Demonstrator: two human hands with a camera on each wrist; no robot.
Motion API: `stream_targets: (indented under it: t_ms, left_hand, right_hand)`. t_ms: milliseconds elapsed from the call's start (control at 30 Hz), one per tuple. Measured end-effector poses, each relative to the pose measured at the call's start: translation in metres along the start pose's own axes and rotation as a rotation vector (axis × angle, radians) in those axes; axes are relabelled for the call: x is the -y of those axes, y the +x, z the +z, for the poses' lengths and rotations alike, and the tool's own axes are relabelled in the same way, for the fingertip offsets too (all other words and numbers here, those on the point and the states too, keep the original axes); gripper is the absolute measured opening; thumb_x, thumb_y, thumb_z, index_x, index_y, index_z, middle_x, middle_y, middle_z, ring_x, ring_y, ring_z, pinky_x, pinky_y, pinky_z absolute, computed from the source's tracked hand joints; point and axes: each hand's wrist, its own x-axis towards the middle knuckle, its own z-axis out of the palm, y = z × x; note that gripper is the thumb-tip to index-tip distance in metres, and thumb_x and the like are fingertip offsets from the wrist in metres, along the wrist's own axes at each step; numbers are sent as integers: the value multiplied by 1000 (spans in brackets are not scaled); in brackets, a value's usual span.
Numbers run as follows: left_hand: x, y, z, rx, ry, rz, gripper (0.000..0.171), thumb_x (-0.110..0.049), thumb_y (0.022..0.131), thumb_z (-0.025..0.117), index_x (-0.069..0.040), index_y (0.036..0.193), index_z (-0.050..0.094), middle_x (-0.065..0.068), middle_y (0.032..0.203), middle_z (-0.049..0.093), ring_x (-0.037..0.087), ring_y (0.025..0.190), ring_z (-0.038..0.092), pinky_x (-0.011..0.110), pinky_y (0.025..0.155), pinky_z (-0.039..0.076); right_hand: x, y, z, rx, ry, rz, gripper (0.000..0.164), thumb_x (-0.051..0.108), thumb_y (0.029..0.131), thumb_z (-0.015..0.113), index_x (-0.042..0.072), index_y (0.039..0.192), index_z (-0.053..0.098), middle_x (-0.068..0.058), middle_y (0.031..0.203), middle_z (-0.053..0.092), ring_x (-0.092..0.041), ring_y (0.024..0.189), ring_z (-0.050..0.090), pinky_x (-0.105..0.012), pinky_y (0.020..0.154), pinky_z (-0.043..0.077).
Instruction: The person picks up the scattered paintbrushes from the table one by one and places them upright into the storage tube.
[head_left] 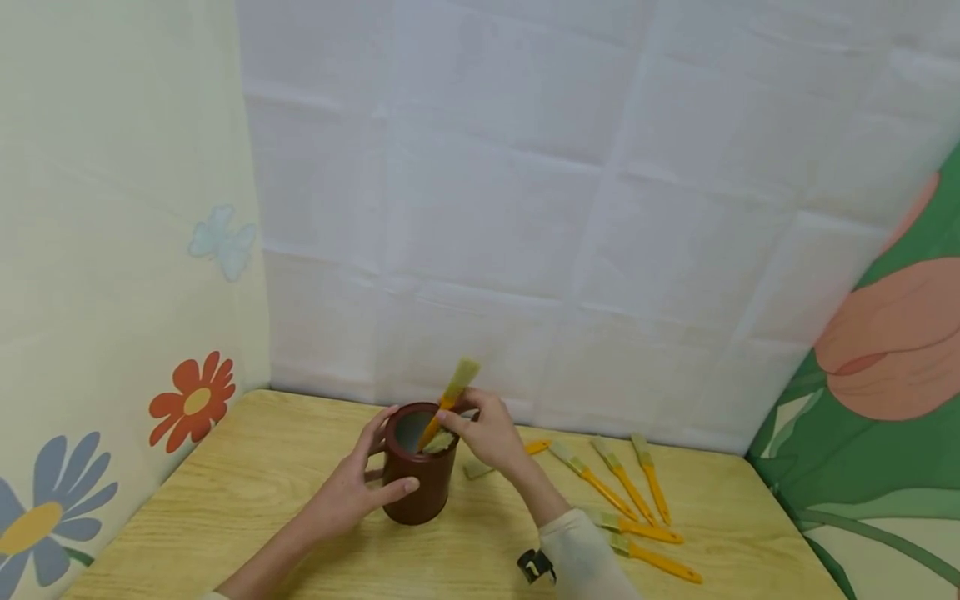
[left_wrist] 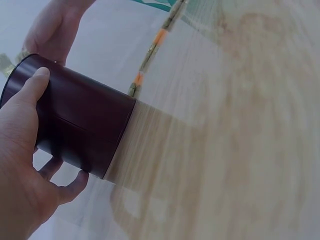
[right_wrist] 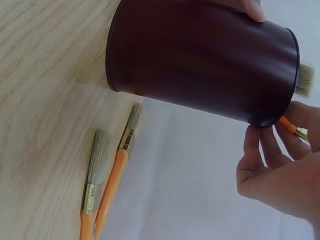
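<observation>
A dark brown cylindrical cup (head_left: 417,492) stands upright near the left of the table. My left hand (head_left: 348,500) grips its side, thumb across the front and fingers behind, also seen in the left wrist view (left_wrist: 25,145). With thumb and fingertips my right hand (head_left: 487,429) pinches a paintbrush (head_left: 459,383) at the cup's rim. This brush leans with bristles up and its orange handle down inside the cup. In the right wrist view, bristles of another paintbrush (right_wrist: 305,80) poke just past the rim. The right hand's fingertips (right_wrist: 252,134) are right at that rim.
Several orange-handled paintbrushes (head_left: 622,479) lie on the wooden table (head_left: 292,450) right of the cup; one lies partly behind the right forearm. A white sheet (head_left: 487,208) hangs behind the table, with flowered panels at both sides. A small black device (head_left: 535,565) sits by the right sleeve.
</observation>
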Motion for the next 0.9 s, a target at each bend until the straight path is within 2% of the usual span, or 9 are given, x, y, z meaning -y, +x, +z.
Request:
stream_targets:
  t_ms: [300,533,633,767,900]
  left_hand:
    - [2,0,0,16,-13,-9,92,-27,95,77,-46,160,15,11,162,28,45,141,34,60,101,46]
    - [3,0,-1,21,-20,-2,93,-27,95,77,-46,160,14,11,162,29,45,141,33,61,101,46]
    - [4,0,0,20,-23,3,93,-26,94,78,-46,160,15,10,161,29,44,141,33,61,101,46]
    - [4,0,0,20,-27,2,93,-26,94,77,-46,160,15,9,161,29,43,142,33,60,101,45]
    - [3,0,1,18,-28,-2,93,-26,94,78,-46,160,15,8,161,30,43,142,33,60,101,46]
  right_hand:
    - [4,2,-7,74,27,-75,10,12,96,74,5,103,77,2,96,72,-23,83,68,-35,65,60]
    - [10,7,-12,193,-31,14,15,22,100,70,8,103,75,3,96,70,-15,83,67,-43,72,60]
    - [13,10,-15,237,-72,28,18,26,101,68,10,102,75,4,98,67,-15,86,66,-39,72,59]
    - [13,14,-16,284,-144,-49,20,26,104,64,9,103,74,4,106,61,-17,97,61,-31,75,55]
    - [10,16,-13,273,-177,-106,17,25,104,63,11,102,72,2,111,57,-15,100,56,-30,76,54]
